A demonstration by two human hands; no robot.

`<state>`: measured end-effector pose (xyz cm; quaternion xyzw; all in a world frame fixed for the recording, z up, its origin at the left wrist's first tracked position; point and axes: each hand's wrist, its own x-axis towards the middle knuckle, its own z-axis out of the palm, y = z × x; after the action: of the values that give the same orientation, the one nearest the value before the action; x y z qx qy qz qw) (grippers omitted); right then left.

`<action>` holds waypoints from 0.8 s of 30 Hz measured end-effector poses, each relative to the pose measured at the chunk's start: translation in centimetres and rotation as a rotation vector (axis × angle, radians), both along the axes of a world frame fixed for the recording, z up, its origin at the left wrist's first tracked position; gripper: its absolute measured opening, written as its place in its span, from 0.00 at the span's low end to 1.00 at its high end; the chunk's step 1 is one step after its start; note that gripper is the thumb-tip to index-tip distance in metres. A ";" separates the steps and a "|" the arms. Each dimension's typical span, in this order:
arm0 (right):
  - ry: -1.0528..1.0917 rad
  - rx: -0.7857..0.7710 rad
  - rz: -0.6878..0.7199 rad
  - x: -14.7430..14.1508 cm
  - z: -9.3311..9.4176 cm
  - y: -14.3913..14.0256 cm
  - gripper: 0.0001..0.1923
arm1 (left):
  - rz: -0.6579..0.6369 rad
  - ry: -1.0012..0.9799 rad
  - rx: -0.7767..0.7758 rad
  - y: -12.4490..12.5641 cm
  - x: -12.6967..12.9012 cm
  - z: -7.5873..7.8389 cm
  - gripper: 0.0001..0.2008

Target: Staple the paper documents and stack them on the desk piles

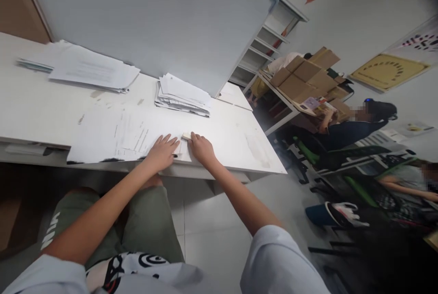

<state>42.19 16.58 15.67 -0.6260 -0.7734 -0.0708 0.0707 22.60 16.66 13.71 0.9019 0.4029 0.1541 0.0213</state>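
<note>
My left hand (162, 151) lies flat with its fingers spread on the right end of a printed paper sheet (102, 132) near the table's front edge. The sheet has dark patches along its near edge. Just to the right, my right hand (201, 149) is closed on a small cream-coloured block (186, 136), which looks like an eraser and rests low over the tabletop. Part of the block is hidden by my fingers. Beyond my hands sits a stack of papers (183, 96), and another paper stack (94, 70) lies farther left.
The white table (236, 134) ends at a corner on the right. A grey partition (147, 15) rises behind it. Cardboard boxes (304, 77) crowd a second table. Two other people sit at the right, near a blue bin (316, 215).
</note>
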 end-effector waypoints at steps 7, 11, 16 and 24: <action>0.359 0.129 -0.005 0.6 -2.3 0.0 0.19 | 0.176 0.017 -0.029 3.2 -7.8 0.8 0.27; 0.483 0.157 -0.047 0.9 -3.1 0.2 0.18 | 0.384 -0.128 0.171 5.6 -10.4 2.4 0.25; 0.438 0.172 -0.046 0.6 -2.8 0.3 0.16 | 0.606 -0.497 0.279 9.4 -8.2 5.5 0.25; 0.352 0.148 -0.050 0.4 -2.2 0.8 0.15 | 0.304 -0.493 0.200 19.5 4.3 6.6 0.31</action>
<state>42.63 17.40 13.48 -0.6409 -0.7260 -0.0186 0.2486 26.87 36.17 20.29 0.7645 0.4986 0.4086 0.0062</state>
